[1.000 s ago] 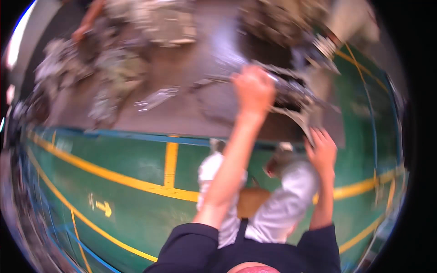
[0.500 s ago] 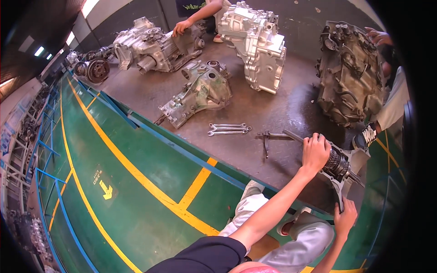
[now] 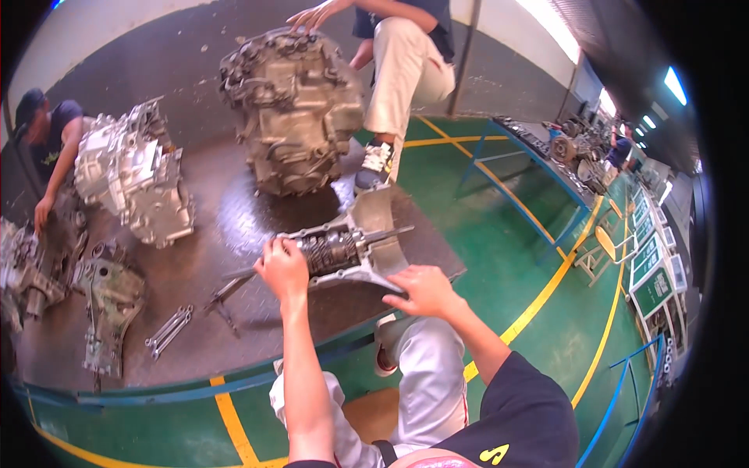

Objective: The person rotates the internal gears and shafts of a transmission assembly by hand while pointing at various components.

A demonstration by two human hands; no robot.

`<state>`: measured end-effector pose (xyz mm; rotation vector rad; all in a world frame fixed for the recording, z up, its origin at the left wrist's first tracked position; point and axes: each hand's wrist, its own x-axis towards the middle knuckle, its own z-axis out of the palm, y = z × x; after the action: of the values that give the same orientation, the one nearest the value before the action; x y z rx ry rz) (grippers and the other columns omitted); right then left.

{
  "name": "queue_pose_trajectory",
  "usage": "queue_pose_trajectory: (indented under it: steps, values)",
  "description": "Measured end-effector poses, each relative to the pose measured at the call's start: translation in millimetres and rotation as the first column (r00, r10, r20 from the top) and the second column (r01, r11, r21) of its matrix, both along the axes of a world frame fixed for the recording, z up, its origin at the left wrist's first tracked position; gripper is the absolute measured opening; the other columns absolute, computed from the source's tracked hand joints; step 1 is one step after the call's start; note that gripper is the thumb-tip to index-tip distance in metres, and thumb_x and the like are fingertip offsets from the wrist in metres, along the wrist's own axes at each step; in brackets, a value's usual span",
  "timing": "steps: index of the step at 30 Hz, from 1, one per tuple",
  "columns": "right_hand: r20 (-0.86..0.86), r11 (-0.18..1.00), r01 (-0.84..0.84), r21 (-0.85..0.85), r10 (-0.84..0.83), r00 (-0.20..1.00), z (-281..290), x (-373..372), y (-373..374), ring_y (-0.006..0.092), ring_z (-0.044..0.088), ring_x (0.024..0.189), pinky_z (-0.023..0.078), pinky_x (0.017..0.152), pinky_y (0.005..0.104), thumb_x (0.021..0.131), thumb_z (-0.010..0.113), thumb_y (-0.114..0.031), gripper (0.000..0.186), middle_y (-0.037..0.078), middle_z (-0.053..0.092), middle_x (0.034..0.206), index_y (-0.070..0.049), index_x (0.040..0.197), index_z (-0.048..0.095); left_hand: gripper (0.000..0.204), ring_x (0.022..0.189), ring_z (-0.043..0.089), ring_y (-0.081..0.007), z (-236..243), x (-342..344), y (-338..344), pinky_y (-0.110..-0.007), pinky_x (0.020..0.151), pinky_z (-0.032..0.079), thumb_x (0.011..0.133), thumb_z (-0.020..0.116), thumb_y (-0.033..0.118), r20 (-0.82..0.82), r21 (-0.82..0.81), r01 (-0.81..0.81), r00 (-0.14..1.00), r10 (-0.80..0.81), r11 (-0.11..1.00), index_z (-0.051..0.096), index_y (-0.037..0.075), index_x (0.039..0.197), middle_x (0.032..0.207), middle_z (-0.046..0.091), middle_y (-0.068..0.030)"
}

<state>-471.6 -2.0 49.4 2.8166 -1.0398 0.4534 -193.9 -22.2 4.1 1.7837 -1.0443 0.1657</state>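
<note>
In front of me on the bench lies an opened gearbox housing (image 3: 367, 273), pale metal with a flared bell end on the right. Dark stacked gears on a gear shaft (image 3: 331, 251) lie inside it, and a thin shaft end sticks out to the right. My left hand (image 3: 282, 269) is closed over the left end of the gear shaft; its fingertips are partly hidden. With thumb and fingers, my right hand (image 3: 425, 290) grips the near rim of the bell end. A selector rod with a fork (image 3: 226, 296) lies left of my left hand.
Several combination wrenches (image 3: 168, 331) lie at left. A green-stained gearbox case (image 3: 109, 304), a silver gearbox (image 3: 136, 175) and a large brown gearbox (image 3: 296, 117) stand beyond. One person's hand (image 3: 312, 14) rests atop the brown one; another person (image 3: 58, 144) works at far left.
The view has swung right, bringing the gearbox housing to the middle. Both my hands stay on it. The co-worker behind the brown gearbox now shows more fully.
</note>
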Motion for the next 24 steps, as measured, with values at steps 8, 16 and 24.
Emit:
queue_pose_trajectory:
  steps: [8, 16, 24]
  values:
    - [0.057, 0.999, -0.022, 0.05, 0.019, 0.998, -38, 11, 8, 0.0274, 0.064, 0.086, 0.053, 0.071, 0.0404, 0.083, 0.062, -0.047, 0.04, 0.008, 0.067, 0.085, -0.009, 0.095, 0.067, 0.021, 0.096, 0.062, -0.0288, -8, 12, 22, -0.043, 0.087, 0.041, 0.082, 0.056, 0.017, -0.038, -0.141, -0.065, 0.997, 0.06, 0.988, 0.07, 0.004, 0.09, 0.099, 0.067, -0.0127]
    - [0.137, 0.994, 0.064, 0.085, -0.075, 0.988, -14, -1, 25, 0.0337, 0.06, 0.086, 0.049, 0.076, 0.0426, 0.08, 0.067, -0.038, 0.041, 0.014, 0.066, 0.089, -0.001, 0.097, 0.066, 0.025, 0.101, 0.058, -0.0313, 10, -23, 9, -0.041, 0.092, 0.039, 0.086, 0.056, 0.023, -0.129, -0.158, 0.032, 0.99, -0.053, 0.987, 0.069, 0.002, 0.093, 0.104, 0.064, -0.0156]
    - [-0.059, 0.973, 0.026, 0.23, -0.012, 0.998, -25, 20, 22, 0.0365, 0.056, 0.097, 0.046, 0.083, 0.045, 0.083, 0.061, -0.047, 0.055, 0.018, 0.062, 0.101, 0.002, 0.11, 0.06, 0.019, 0.084, 0.062, -0.0377, 0, 16, 31, -0.046, 0.077, 0.047, 0.081, 0.057, 0.018, 0.09, -0.178, -0.058, 0.993, 0.075, 0.982, 0.066, 0.002, 0.075, 0.08, 0.065, -0.0204]
